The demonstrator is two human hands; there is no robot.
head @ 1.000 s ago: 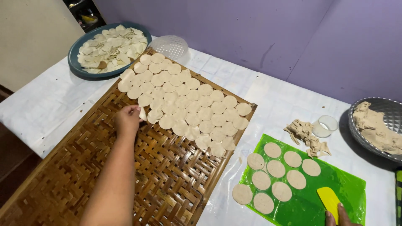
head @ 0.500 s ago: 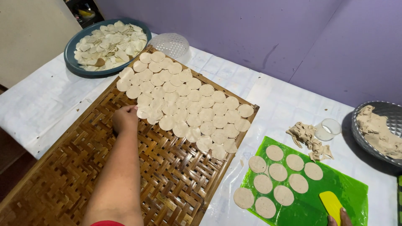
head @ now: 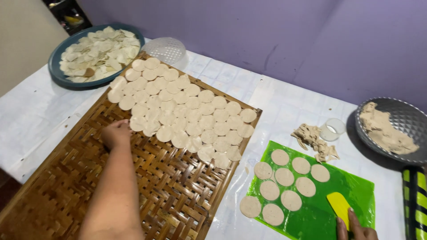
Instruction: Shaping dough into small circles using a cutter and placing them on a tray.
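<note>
Laying thin dough rounds on a woven bamboo tray

Left hand (head: 116, 134) rests curled on the bamboo tray (head: 66, 186) at the near-left edge of the overlapping pale dough rounds (head: 182, 111), fingers bunched, possibly pinching one, though I cannot tell. Right hand (head: 356, 226) is well apart on the counter (head: 284, 102), gripping a yellow scraper (head: 340, 205) on the glossy green mat (head: 356, 191) just right of the cut discs (head: 284, 178)

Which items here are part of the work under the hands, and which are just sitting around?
In use:
left hand at the dough rounds
woven bamboo tray
right hand on the yellow scraper
green mat with cut discs

Lying about:
blue plate
clear lid
small cup
dough scraps
metal bowl
</note>
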